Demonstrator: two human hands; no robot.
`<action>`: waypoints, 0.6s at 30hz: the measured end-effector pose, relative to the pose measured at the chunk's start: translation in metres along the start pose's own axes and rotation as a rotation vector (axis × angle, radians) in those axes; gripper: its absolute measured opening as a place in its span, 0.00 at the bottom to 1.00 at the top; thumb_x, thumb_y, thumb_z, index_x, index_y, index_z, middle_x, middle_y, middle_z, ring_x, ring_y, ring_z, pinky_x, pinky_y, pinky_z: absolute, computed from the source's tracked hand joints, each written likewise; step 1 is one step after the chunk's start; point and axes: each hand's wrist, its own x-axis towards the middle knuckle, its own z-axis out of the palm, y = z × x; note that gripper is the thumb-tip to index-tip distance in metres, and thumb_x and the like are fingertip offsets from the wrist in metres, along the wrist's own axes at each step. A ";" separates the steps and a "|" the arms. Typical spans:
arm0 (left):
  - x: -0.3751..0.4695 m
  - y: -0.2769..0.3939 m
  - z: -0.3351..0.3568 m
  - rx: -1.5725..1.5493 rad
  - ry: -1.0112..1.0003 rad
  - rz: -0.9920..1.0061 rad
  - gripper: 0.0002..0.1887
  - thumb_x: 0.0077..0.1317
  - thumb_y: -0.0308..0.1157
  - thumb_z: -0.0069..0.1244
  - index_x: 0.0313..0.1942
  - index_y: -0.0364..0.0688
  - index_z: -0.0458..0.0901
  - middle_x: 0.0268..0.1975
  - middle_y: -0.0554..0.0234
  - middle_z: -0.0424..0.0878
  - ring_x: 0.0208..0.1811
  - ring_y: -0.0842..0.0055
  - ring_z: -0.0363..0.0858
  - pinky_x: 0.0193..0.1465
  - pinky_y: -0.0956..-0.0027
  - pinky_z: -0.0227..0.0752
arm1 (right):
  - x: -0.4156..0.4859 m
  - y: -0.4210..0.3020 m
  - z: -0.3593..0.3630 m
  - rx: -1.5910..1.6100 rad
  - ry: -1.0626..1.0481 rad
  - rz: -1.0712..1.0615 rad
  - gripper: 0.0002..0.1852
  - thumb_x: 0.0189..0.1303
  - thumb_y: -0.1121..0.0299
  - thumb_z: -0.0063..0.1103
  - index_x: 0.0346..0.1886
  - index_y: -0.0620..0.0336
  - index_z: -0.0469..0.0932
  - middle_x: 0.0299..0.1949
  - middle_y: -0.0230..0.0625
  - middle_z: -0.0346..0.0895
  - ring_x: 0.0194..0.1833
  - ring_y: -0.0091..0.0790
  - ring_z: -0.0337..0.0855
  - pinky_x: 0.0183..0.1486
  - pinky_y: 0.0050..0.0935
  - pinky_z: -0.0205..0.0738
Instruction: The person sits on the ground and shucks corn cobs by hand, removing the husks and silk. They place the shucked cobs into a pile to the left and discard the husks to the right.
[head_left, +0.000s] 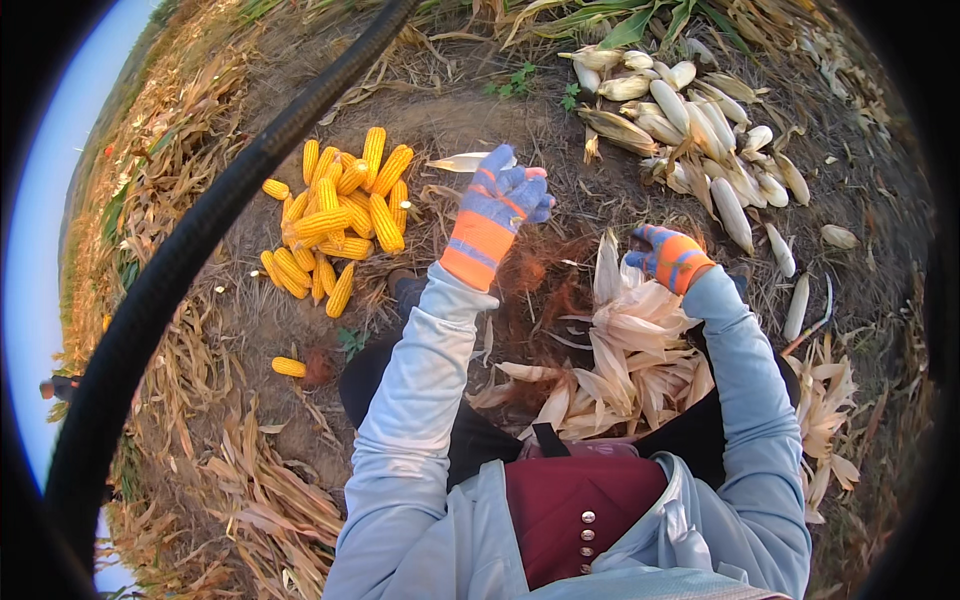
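Observation:
My left hand (501, 196), in a blue and orange knit glove, is raised over the ground with its fingers curled. Whether anything is inside it cannot be seen. Beyond its knuckles lies a pale strip of corn husk (454, 163). My right hand (666, 255) wears a matching glove; a gap shows between its thumb and finger, with nothing visible there. Peeled corn husks (637, 322) are heaped just below and left of it, between my legs. Husked yellow corn cobs (337, 206) form a pile to the left of my left hand.
Corn ears in their husks (697, 127) lie heaped at the upper right. A single yellow cob (289, 367) sits apart at the lower left. Reddish corn silk (529, 270) litters the soil. A dark curved strap or tube (225, 180) crosses the left side. A person (60, 388) is far left.

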 end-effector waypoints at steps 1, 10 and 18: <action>-0.004 -0.008 0.010 0.289 0.005 0.065 0.26 0.59 0.37 0.53 0.57 0.44 0.64 0.50 0.51 0.73 0.39 0.63 0.78 0.44 0.62 0.76 | 0.000 0.003 -0.003 -0.118 0.038 -0.046 0.26 0.52 0.69 0.63 0.54 0.69 0.68 0.43 0.45 0.77 0.41 0.29 0.78 0.43 0.27 0.72; -0.017 -0.061 0.032 1.443 -0.444 -0.097 0.30 0.54 0.38 0.57 0.56 0.39 0.67 0.47 0.50 0.73 0.49 0.66 0.74 0.49 0.68 0.70 | 0.023 0.075 -0.074 -0.211 0.260 0.089 0.26 0.57 0.53 0.56 0.51 0.65 0.72 0.46 0.45 0.77 0.47 0.39 0.76 0.50 0.30 0.67; -0.009 -0.081 0.035 1.747 -0.551 -0.298 0.32 0.55 0.45 0.55 0.57 0.41 0.66 0.51 0.47 0.71 0.53 0.56 0.70 0.55 0.62 0.65 | 0.042 0.204 -0.124 -0.807 0.222 0.314 0.17 0.60 0.56 0.48 0.43 0.56 0.78 0.39 0.40 0.79 0.41 0.38 0.79 0.43 0.32 0.71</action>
